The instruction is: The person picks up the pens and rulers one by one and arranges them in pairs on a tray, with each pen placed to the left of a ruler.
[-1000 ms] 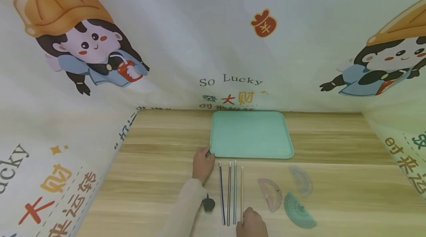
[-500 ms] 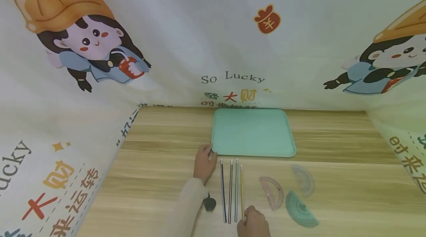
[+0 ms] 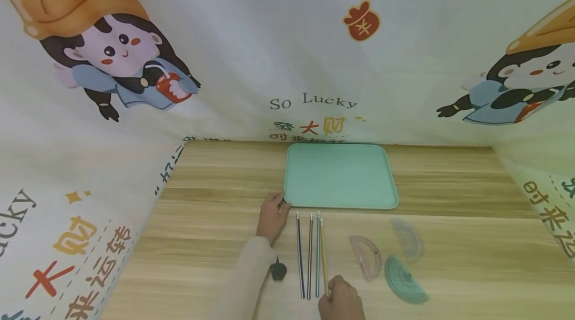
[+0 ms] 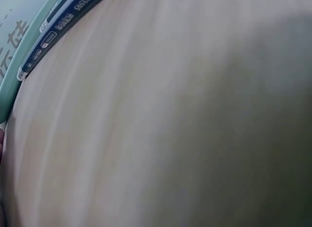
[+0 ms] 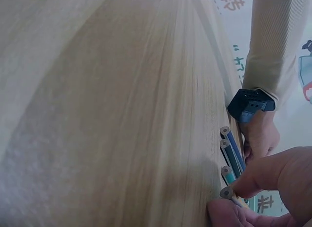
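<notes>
Low in the head view, my right hand pinches a yellow pencil near its lower end. In the right wrist view the thumb and a finger close on that pencil's end. Left of it lie a teal pencil, a black striped pencil and a dark blue pencil, roughly side by side. The yellow pencil's top leans against or very near the teal one. My left hand holds the near left corner of a mint green tray, thumb and forefinger at its rim.
Right of the pencils lie a pink protractor, a pale blue protractor and a green protractor. A black wrist device sits by the left sleeve. Printed cloth walls the wooden table at the back and sides.
The yellow pencil's top end has swung left toward the teal pencil, with my right hand still pinching it. My left hand stays at the tray corner. The head view has shifted slightly.
</notes>
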A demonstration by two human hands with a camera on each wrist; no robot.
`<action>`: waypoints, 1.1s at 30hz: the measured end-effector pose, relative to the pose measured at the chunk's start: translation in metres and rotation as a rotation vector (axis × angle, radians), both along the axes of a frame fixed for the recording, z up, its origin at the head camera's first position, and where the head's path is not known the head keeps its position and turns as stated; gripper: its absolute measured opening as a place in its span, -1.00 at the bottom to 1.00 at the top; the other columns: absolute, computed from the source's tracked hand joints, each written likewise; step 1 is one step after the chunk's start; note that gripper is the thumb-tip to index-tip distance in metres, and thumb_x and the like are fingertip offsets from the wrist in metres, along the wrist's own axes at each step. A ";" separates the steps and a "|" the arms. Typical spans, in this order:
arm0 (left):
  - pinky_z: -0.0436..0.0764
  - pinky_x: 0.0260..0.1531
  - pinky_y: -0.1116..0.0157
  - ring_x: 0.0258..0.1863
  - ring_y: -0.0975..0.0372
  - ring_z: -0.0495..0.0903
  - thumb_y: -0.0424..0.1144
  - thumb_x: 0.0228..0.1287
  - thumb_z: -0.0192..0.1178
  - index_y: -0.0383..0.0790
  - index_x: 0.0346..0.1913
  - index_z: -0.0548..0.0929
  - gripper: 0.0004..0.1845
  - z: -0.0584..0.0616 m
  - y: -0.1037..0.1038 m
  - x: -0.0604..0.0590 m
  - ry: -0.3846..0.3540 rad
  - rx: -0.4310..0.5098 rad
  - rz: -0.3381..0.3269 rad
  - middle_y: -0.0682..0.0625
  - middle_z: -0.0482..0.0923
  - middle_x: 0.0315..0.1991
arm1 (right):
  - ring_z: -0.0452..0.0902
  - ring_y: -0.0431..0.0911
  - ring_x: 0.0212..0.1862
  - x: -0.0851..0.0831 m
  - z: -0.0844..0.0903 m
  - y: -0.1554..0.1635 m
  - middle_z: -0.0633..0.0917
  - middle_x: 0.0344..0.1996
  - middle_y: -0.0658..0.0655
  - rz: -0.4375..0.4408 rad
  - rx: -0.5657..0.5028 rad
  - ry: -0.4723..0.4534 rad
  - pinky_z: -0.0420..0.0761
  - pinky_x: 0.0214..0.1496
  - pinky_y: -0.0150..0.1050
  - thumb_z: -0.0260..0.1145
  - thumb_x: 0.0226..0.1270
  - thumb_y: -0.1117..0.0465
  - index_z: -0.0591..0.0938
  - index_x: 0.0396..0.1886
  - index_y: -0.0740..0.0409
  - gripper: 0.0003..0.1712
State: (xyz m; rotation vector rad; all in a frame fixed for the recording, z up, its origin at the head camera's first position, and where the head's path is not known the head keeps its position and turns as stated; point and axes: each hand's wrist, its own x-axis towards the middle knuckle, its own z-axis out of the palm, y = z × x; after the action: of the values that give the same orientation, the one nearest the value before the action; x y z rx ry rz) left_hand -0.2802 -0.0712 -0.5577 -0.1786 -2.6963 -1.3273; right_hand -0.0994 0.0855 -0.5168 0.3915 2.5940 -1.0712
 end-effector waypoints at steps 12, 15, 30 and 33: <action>0.58 0.16 0.15 0.08 0.03 0.54 -0.25 0.32 0.17 -0.41 0.22 0.46 -0.54 -0.001 0.001 -0.002 -0.027 0.002 0.025 -0.21 0.50 0.09 | 0.44 -0.15 -0.59 -0.007 0.005 0.001 0.49 -0.66 0.05 -0.019 -0.004 0.076 0.53 -0.56 -0.33 0.24 0.00 0.38 0.54 -0.33 0.36 -0.81; 0.58 0.16 0.15 0.09 0.03 0.53 -0.24 0.33 0.17 -0.40 0.22 0.46 -0.53 -0.002 0.001 -0.002 -0.031 0.000 0.028 -0.21 0.49 0.10 | 0.43 -0.16 -0.60 -0.010 0.006 0.000 0.48 -0.67 0.04 -0.036 -0.010 0.085 0.52 -0.57 -0.36 0.24 0.00 0.38 0.54 -0.33 0.35 -0.82; 0.58 0.15 0.15 0.08 0.04 0.54 -0.22 0.32 0.18 -0.39 0.22 0.47 -0.53 -0.004 0.001 -0.001 -0.036 -0.002 0.044 -0.19 0.51 0.09 | 0.36 -0.22 -0.64 -0.032 0.012 -0.002 0.47 -0.68 0.00 0.021 -0.081 0.236 0.41 -0.66 -0.49 0.21 -0.02 0.45 0.46 -0.52 0.23 -0.89; 0.61 0.11 0.18 0.05 0.07 0.55 -0.22 0.32 0.18 -0.40 0.22 0.47 -0.53 -0.005 0.001 -0.001 -0.025 -0.003 0.039 -0.18 0.51 0.06 | 0.33 -0.24 -0.65 -0.037 0.014 -0.001 0.44 -0.69 -0.01 0.043 -0.093 0.292 0.35 -0.70 -0.53 0.21 -0.02 0.46 0.42 -0.55 0.20 -0.85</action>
State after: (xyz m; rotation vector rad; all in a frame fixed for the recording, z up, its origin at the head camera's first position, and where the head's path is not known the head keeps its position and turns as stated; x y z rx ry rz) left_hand -0.2813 -0.0702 -0.5630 -0.1094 -2.7077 -1.3239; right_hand -0.1365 0.0844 -0.5028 0.1665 2.7728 -1.3140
